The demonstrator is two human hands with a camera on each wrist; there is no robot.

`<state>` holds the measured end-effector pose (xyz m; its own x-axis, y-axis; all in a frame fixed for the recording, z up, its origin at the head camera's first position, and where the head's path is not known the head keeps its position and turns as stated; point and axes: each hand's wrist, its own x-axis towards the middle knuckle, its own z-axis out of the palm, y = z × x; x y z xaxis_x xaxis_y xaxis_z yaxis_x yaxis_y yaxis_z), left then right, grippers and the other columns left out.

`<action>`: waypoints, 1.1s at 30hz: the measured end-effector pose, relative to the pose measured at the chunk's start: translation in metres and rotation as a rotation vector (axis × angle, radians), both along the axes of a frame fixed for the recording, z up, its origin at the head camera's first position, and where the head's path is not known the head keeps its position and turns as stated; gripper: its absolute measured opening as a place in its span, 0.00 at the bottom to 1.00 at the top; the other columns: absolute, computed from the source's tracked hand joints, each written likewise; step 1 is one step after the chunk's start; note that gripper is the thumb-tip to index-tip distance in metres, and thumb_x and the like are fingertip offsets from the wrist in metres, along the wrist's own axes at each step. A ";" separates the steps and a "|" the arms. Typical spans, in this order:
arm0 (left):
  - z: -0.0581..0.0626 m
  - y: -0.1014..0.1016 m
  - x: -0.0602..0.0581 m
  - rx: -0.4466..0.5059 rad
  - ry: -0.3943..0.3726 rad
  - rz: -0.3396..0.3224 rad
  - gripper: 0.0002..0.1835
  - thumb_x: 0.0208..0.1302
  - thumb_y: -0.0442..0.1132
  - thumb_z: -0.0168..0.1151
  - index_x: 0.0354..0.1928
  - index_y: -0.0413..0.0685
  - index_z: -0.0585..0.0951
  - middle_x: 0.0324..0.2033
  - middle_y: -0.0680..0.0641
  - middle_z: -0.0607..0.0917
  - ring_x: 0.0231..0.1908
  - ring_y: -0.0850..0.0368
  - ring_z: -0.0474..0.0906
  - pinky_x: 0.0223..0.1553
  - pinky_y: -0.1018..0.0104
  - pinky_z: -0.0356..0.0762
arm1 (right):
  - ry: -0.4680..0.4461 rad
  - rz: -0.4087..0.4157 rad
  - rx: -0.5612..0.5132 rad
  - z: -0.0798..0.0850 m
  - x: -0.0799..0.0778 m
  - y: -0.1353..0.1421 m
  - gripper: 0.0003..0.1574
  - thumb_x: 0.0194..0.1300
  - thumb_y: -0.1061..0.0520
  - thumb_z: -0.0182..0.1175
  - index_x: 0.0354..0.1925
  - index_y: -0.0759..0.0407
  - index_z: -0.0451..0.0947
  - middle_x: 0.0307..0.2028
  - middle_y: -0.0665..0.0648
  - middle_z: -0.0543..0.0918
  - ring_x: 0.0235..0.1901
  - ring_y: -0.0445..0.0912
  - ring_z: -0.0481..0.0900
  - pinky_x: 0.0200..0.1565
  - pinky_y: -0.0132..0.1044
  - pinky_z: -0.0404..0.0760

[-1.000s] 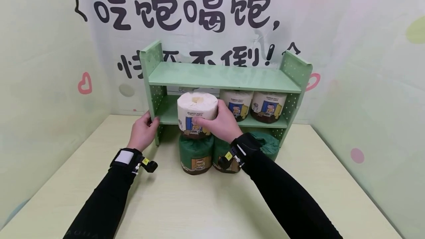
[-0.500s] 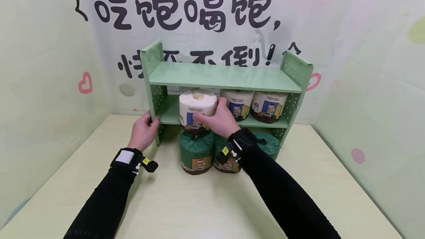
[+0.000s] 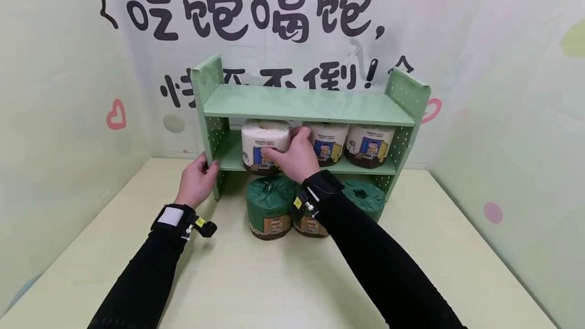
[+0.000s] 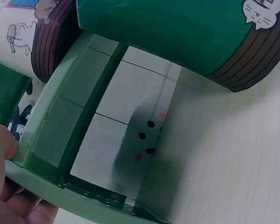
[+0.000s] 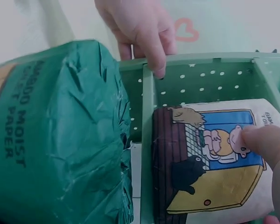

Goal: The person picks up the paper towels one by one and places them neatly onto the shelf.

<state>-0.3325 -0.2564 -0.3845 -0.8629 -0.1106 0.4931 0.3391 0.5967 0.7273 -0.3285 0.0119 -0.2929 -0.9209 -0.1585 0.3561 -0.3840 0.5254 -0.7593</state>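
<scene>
My right hand (image 3: 299, 155) grips a white-wrapped toilet roll (image 3: 254, 137) from its right side, thumb across the printed front. The roll stands upright at the front of the middle level of a green shelf rack (image 3: 311, 103); its brown base shows close over the shelf board in the right wrist view. My left hand (image 3: 197, 183) holds the rack's left side panel at the front edge, with the thumb in front. In the left wrist view its curled fingers (image 4: 18, 210) show behind the panel.
Two more white toilet rolls (image 3: 328, 143) stand to the right on the middle level. Several green-wrapped toilet rolls (image 3: 270, 207) stand on the table (image 3: 256, 283) below, partly hidden by my right arm. A printed backdrop (image 3: 493, 116) rises behind the rack.
My right hand has carried the white roll back and slightly up in view, from over the green roll onto the middle level. The left hand has kept its hold on the rack.
</scene>
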 end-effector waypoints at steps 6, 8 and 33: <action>0.000 0.000 0.000 0.000 0.003 -0.004 0.19 0.77 0.44 0.51 0.61 0.40 0.76 0.35 0.40 0.82 0.29 0.52 0.73 0.23 0.70 0.72 | 0.005 -0.052 0.080 0.002 -0.005 -0.007 0.40 0.61 0.37 0.68 0.53 0.59 0.59 0.35 0.57 0.76 0.31 0.48 0.73 0.33 0.38 0.69; 0.000 0.000 0.001 -0.002 0.009 -0.003 0.19 0.77 0.43 0.51 0.60 0.40 0.76 0.35 0.40 0.82 0.29 0.52 0.73 0.22 0.70 0.72 | 0.011 -0.061 0.118 0.002 -0.007 -0.008 0.35 0.62 0.36 0.67 0.50 0.58 0.64 0.36 0.56 0.76 0.31 0.48 0.72 0.33 0.37 0.69; 0.002 0.000 0.000 0.002 0.017 -0.020 0.20 0.77 0.42 0.51 0.63 0.39 0.75 0.42 0.38 0.83 0.34 0.52 0.75 0.25 0.77 0.72 | 0.055 0.048 0.178 -0.002 -0.014 -0.008 0.16 0.72 0.43 0.60 0.43 0.53 0.80 0.36 0.49 0.82 0.33 0.41 0.76 0.36 0.36 0.76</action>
<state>-0.3329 -0.2561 -0.3830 -0.8565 -0.0948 0.5074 0.3629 0.5884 0.7226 -0.3422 0.0040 -0.2953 -0.8908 -0.2665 0.3681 -0.4501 0.6300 -0.6329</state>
